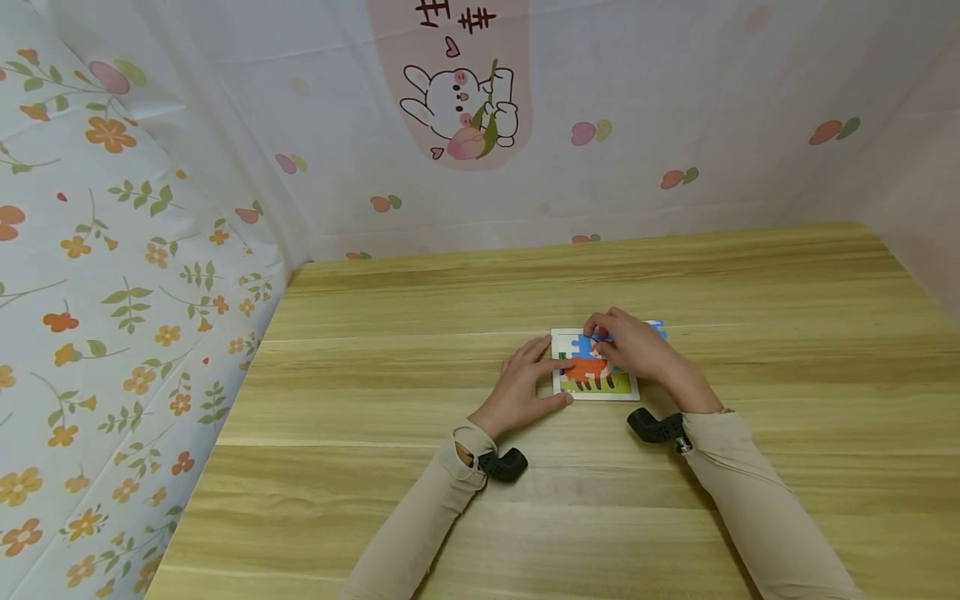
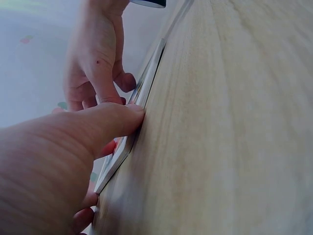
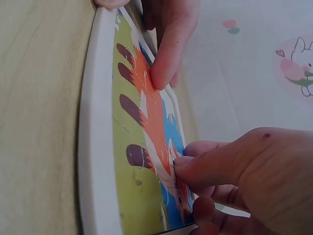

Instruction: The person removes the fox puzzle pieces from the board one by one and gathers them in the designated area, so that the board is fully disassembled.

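A small jigsaw puzzle (image 1: 588,375) in a white frame lies flat on the table, with an orange fox on green grass. The left hand (image 1: 522,389) spans the frame's left side. Its thumb rests on the near edge, its index finger presses the fox's body, and its other fingers touch the far-left corner. At the upper right of the picture the right hand (image 1: 636,346) pinches a puzzle piece (image 3: 180,188) by the fox's head between thumb and fingers. Its fingers hide part of that piece. White backing shows at the picture's upper left.
Blue-and-white puzzle material (image 1: 657,327) shows just beyond the right hand, partly hidden by it. The wooden table (image 1: 375,400) meets a printed cloth (image 1: 637,125) at the back and a flowered cloth (image 1: 150,333) on the left. Black wrist mounts (image 1: 504,465) stick out from both sleeves.
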Action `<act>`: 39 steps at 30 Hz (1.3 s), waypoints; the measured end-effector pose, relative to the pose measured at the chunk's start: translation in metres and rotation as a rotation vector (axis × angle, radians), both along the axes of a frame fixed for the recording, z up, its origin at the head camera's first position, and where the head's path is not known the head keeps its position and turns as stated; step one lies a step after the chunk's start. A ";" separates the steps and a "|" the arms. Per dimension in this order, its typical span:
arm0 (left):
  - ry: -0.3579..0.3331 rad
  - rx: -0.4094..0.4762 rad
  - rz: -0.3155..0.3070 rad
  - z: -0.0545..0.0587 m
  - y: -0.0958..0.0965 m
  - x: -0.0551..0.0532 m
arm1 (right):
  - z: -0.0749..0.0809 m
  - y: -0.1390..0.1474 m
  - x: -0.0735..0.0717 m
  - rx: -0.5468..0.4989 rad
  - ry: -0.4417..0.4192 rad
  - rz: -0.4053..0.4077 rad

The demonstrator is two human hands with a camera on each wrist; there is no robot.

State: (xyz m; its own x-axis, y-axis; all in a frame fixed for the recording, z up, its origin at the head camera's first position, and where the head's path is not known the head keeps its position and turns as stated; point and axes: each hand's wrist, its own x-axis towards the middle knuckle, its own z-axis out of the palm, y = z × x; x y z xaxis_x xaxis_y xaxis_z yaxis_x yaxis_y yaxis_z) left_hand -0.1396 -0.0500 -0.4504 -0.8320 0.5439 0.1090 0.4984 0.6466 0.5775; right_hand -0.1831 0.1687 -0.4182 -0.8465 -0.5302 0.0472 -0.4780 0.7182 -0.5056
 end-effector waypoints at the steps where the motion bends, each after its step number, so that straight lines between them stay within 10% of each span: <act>1: 0.001 0.000 0.000 0.000 0.000 0.000 | 0.000 0.000 0.000 -0.003 -0.002 0.000; 39: 0.004 0.008 -0.006 0.001 -0.001 0.001 | 0.000 -0.001 0.003 0.012 0.035 -0.021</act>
State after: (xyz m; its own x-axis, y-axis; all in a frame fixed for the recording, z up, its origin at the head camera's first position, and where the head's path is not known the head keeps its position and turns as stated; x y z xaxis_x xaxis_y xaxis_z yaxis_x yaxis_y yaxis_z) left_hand -0.1391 -0.0507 -0.4492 -0.8281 0.5484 0.1167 0.5048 0.6387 0.5807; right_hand -0.1796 0.1676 -0.4185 -0.8553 -0.5133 0.0708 -0.4803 0.7341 -0.4800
